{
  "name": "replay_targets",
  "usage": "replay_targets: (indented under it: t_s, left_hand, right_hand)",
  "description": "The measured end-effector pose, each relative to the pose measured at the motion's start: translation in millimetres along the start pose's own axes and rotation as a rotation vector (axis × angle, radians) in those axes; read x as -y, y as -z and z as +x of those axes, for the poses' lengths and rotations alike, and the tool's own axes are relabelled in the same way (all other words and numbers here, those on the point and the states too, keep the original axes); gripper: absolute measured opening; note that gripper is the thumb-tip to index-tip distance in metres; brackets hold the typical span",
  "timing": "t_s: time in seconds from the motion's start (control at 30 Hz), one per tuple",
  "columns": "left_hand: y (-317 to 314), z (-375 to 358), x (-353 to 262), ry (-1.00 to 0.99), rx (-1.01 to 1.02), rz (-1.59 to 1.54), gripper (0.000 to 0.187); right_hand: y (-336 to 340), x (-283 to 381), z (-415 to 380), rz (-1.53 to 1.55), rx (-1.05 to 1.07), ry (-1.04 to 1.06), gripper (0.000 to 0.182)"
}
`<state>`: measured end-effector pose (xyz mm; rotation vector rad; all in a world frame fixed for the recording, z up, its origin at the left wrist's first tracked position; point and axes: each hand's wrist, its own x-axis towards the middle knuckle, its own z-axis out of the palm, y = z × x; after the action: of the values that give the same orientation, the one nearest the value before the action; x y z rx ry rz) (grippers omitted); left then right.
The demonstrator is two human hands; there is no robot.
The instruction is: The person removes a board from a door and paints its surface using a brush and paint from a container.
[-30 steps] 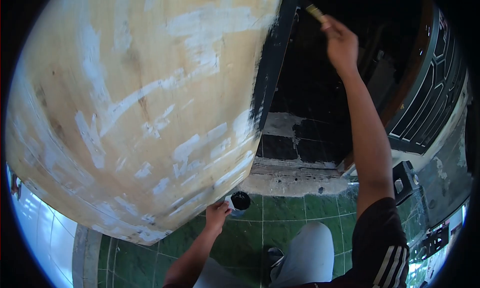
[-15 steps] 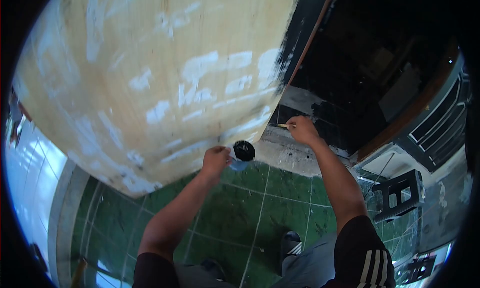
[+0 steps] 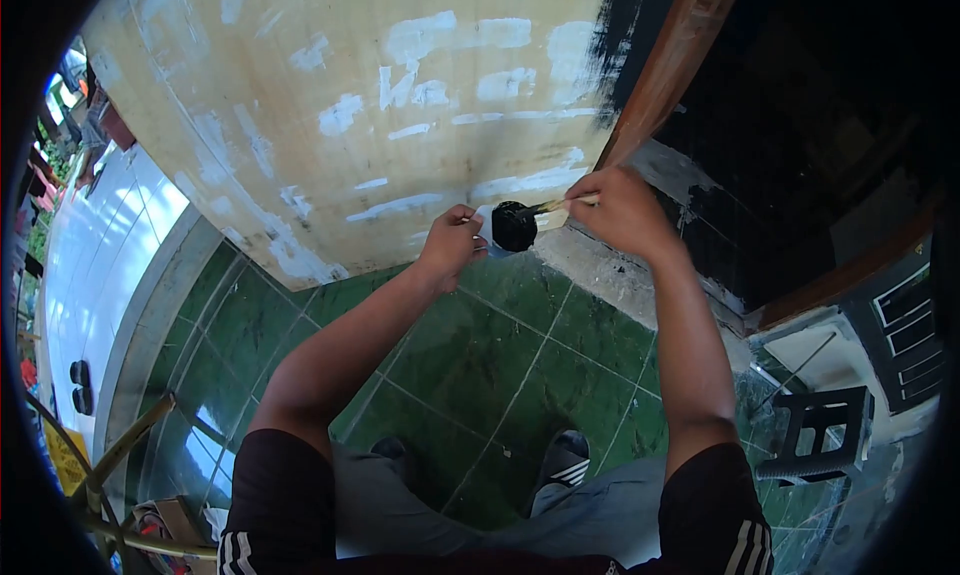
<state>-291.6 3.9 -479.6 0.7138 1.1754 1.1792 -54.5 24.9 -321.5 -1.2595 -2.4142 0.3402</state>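
My left hand (image 3: 455,245) pinches the rim of a small cup of black paint (image 3: 514,227) in front of the panel's lower part. My right hand (image 3: 618,211) grips a paintbrush (image 3: 560,204) by its light handle, its dark bristles at the cup's upper right rim. The pale wooden panel (image 3: 290,95) carries white filler patches, and black paint covers a strip along its right edge (image 3: 625,35).
A brown wooden frame (image 3: 668,65) borders a dark opening at the right. A black plastic stool (image 3: 818,430) stands at the lower right on green floor tiles (image 3: 440,400). Bamboo poles (image 3: 130,445) are at the lower left, near black sandals (image 3: 80,386).
The brush in my right hand has moved from the panel's lower corner to the cup. The cup and my left hand appear higher and slightly further right, as the view has shifted.
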Motion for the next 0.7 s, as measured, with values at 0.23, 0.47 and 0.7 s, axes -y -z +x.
replay_targets:
  t_s: [0.23, 0.47, 0.7]
  left_hand:
    - [-46.3, -16.9, -7.9, -0.051, -0.043, -0.016, 0.011]
    - [-74.6, -12.9, 3.7, -0.064, -0.021, -0.03, 0.013]
    - [-91.6, -2.6, 3.2, -0.06, -0.016, -0.084, 0.017]
  right_hand:
    - [-63.8, -26.9, 1.7, -0.13, -0.014, 0.062, 0.014]
    - [-67.6, -44.2, 0.8, -0.237, 0.077, 0.048, 0.016]
    - [-44.6, -54.7, -10.7, -0.175, 0.014, 0.086, 0.016]
